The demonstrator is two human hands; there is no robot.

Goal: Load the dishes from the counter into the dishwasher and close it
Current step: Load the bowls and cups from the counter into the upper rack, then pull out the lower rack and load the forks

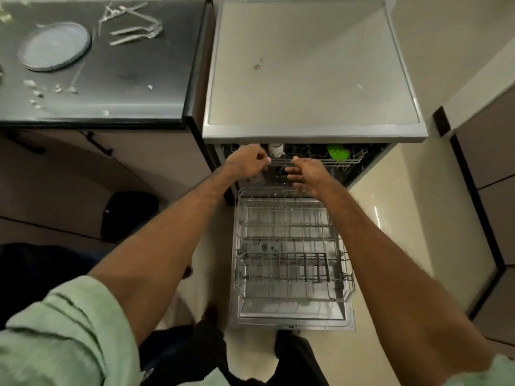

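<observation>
The dishwasher stands open below a pale worktop (pixel 312 79). Its lower rack (pixel 289 252) is pulled out over the lowered door and holds nothing. The upper rack (pixel 328 160) is mostly inside, with a green item (pixel 337 152) and a white cup (pixel 276 149) in it. My left hand (pixel 246 162) is closed around the upper rack's front rail. My right hand (pixel 308 174) is at the same rail with fingers spread. On the dark counter (pixel 133 79) at the left lie a round grey plate (pixel 54 45) and several forks and spoons (pixel 136 30).
Small crumpled scraps (pixel 41 91) lie near the counter's front left. A dark bag (pixel 129 213) sits on the floor by the cabinet. My feet (pixel 289 346) stand at the end of the lowered door. Cabinet fronts (pixel 490 190) line the right side.
</observation>
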